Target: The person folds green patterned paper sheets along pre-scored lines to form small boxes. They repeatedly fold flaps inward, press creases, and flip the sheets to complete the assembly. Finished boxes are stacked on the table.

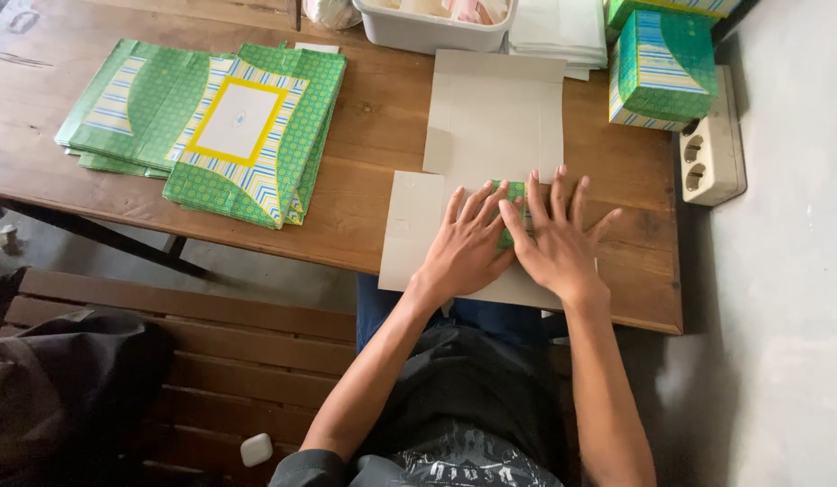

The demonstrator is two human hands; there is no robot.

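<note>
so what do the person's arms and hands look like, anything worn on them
Both arms are bare from above the elbow down. The left hand and right hand carry no gloves, and no rings, watch or bands show. Dark short sleeves of a black top with a pale grey print end near the shoulders. Fingers are long and slim.

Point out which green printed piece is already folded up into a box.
The green box at the table's far right corner, beside the power strip. It stands as a cube; the stacked sheets at left lie flat.

green flap (511, 209) mostly hidden under hands, white tub (432, 29) cut off
</note>
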